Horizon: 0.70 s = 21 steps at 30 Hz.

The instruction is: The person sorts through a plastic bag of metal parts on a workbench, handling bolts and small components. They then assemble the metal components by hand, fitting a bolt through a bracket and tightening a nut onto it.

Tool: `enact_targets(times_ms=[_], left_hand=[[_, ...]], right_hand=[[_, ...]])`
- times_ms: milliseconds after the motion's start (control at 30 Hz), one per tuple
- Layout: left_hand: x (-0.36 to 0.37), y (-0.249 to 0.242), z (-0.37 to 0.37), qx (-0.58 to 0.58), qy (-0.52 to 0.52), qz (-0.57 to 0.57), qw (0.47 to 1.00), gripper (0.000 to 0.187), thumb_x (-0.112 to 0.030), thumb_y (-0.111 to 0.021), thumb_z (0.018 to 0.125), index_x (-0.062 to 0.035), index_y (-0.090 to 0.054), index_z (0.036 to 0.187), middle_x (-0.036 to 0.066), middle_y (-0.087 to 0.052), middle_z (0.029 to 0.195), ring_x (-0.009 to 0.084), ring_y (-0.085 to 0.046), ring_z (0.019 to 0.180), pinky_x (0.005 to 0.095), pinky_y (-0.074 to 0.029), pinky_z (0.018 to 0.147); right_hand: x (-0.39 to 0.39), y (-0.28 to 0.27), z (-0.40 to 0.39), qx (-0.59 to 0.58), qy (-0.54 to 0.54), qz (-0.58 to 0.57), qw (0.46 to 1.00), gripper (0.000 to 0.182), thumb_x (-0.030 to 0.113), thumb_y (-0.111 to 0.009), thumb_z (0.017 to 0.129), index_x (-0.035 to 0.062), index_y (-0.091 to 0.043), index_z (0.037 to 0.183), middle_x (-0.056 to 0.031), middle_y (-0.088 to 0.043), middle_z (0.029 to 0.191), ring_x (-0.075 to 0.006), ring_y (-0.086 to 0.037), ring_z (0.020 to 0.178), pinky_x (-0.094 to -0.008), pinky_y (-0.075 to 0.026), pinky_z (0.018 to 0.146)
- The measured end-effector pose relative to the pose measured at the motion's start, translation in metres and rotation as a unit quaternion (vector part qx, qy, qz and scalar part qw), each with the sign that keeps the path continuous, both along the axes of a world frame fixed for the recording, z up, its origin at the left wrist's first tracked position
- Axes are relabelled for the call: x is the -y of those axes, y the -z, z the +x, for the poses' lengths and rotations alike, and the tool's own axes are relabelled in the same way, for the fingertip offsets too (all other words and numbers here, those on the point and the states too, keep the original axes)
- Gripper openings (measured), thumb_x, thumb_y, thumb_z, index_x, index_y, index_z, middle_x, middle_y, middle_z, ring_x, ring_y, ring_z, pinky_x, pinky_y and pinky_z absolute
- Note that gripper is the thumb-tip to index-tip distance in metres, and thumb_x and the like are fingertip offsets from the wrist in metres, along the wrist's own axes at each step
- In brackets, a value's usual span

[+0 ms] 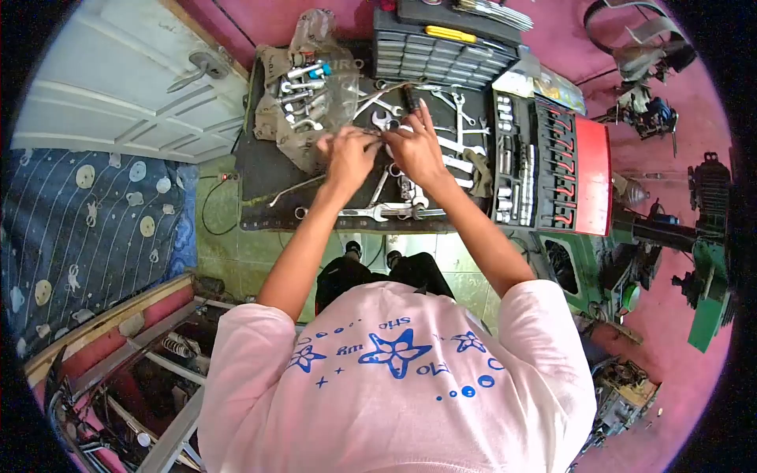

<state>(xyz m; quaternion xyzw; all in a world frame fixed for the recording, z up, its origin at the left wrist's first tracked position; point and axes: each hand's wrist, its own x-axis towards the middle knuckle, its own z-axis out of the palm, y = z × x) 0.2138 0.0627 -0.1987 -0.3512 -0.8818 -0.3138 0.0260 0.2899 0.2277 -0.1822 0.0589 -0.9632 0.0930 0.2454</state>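
My left hand [349, 158] and my right hand [414, 150] come together over the dark work table [268, 169], both with fingers closed at a small thing between them that I cannot make out. Just beyond the fingertips shows the open jaw of a wrench [384, 121]. One finger of my right hand points up, close to a black-handled tool [412, 98]. Left of my left hand, a clear plastic bag [339, 98] lies with sockets and metal tools [303, 94] on it. Several combination wrenches [461, 118] are spread right of my right hand.
At the back stands a drawer organizer [441, 59] with a yellow-handled tool [450, 34] on top. A socket set tray [514, 158] and a red case [591, 177] take up the right end. Wrenches [382, 211] line the near edge. A white door [118, 87] is at left.
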Motion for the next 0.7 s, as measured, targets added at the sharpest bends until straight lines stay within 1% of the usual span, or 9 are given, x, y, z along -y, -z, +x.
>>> enact_targets(times_ms=[100, 133, 167, 267, 333, 467, 567, 600, 700], left_hand=[[-0.017, 0.001, 0.039, 0.028, 0.018, -0.044, 0.998, 0.014, -0.023, -0.075, 0.084, -0.0159, -0.081, 0.095, 0.004, -0.075, 0.096, 0.0195, -0.063, 0.108, 0.0445, -0.03, 0.093], [-0.021, 0.006, 0.047, 0.024, 0.043, -0.039, 0.998, 0.014, -0.022, -0.075, 0.085, -0.0156, -0.08, 0.095, 0.003, -0.075, 0.096, 0.0194, -0.062, 0.108, 0.0449, -0.03, 0.094], [-0.024, 0.011, 0.056, 0.021, 0.068, -0.036, 0.997, 0.014, -0.022, -0.074, 0.085, -0.0154, -0.08, 0.096, 0.003, -0.074, 0.095, 0.0192, -0.062, 0.108, 0.0453, -0.029, 0.094], [-0.034, 0.011, 0.07, 0.001, 0.104, -0.05, 0.993, 0.013, -0.018, -0.073, 0.086, -0.0136, -0.079, 0.096, 0.002, -0.075, 0.097, 0.0192, -0.061, 0.109, 0.0462, -0.028, 0.094], [-0.04, 0.013, 0.072, -0.035, 0.13, -0.044, 0.99, 0.012, -0.015, -0.072, 0.086, -0.0124, -0.079, 0.096, 0.001, -0.075, 0.097, 0.0194, -0.06, 0.108, 0.047, -0.027, 0.094], [-0.047, 0.027, 0.077, -0.028, 0.056, -0.022, 0.998, 0.011, -0.015, -0.073, 0.086, -0.0129, -0.08, 0.094, 0.001, -0.075, 0.095, 0.0197, -0.06, 0.107, 0.0464, -0.027, 0.094], [-0.048, 0.023, 0.079, -0.028, 0.026, -0.027, 0.999, 0.011, -0.014, -0.07, 0.086, -0.0131, -0.08, 0.091, 0.0, -0.075, 0.091, 0.0207, -0.06, 0.104, 0.0484, -0.028, 0.095], [-0.05, 0.024, 0.079, -0.022, 0.012, -0.023, 0.999, 0.011, -0.013, -0.07, 0.086, -0.0132, -0.08, 0.091, 0.0, -0.075, 0.091, 0.021, -0.06, 0.103, 0.0482, -0.028, 0.095], [-0.057, 0.027, 0.074, -0.015, 0.005, -0.028, 0.999, 0.011, -0.014, -0.071, 0.085, -0.0129, -0.08, 0.09, 0.0, -0.075, 0.092, 0.0215, -0.059, 0.103, 0.049, -0.029, 0.095]], right_hand=[[-0.019, 0.006, 0.043, 0.023, 0.024, -0.031, 0.999, 0.019, 0.01, -0.07, 0.08, 0.0106, -0.078, 0.097, -0.0041, -0.074, 0.083, -0.0264, -0.062, 0.097, -0.0557, -0.024, 0.123], [-0.024, 0.006, 0.056, 0.065, 0.044, -0.029, 0.997, 0.019, 0.01, -0.071, 0.08, 0.0107, -0.078, 0.097, -0.0042, -0.073, 0.082, -0.0258, -0.062, 0.095, -0.0556, -0.025, 0.122], [-0.029, 0.011, 0.066, 0.052, 0.047, -0.04, 0.997, 0.018, 0.01, -0.071, 0.08, 0.0108, -0.078, 0.097, -0.0043, -0.071, 0.081, -0.0255, -0.062, 0.094, -0.0555, -0.026, 0.122], [-0.043, 0.011, 0.091, 0.12, 0.058, -0.04, 0.99, 0.025, 0.006, -0.068, 0.074, 0.0103, -0.077, 0.097, -0.0061, -0.074, 0.089, -0.0268, -0.062, 0.097, -0.0572, -0.021, 0.123], [-0.054, 0.023, 0.103, 0.083, 0.085, -0.041, 0.992, 0.019, 0.013, -0.071, 0.083, 0.0113, -0.078, 0.1, -0.0052, -0.073, 0.087, -0.0258, -0.062, 0.096, -0.0557, -0.027, 0.12], [-0.079, 0.035, 0.119, 0.061, 0.1, -0.017, 0.993, 0.02, 0.016, -0.071, 0.085, 0.012, -0.078, 0.103, -0.0059, -0.074, 0.092, -0.0271, -0.062, 0.099, -0.0551, -0.027, 0.12], [-0.095, 0.039, 0.128, 0.092, 0.122, -0.002, 0.988, 0.022, 0.019, -0.072, 0.084, 0.015, -0.078, 0.105, -0.0042, -0.074, 0.099, -0.028, -0.06, 0.104, -0.0521, -0.029, 0.119], [-0.1, 0.041, 0.128, 0.087, 0.119, 0.011, 0.989, 0.022, 0.02, -0.073, 0.084, 0.0167, -0.078, 0.105, -0.0028, -0.074, 0.101, -0.0278, -0.06, 0.105, -0.0505, -0.033, 0.115], [-0.106, 0.044, 0.12, 0.107, 0.118, 0.012, 0.987, 0.023, 0.022, -0.073, 0.083, 0.0178, -0.078, 0.106, -0.002, -0.074, 0.1, -0.0277, -0.06, 0.104, -0.0498, -0.035, 0.111]])
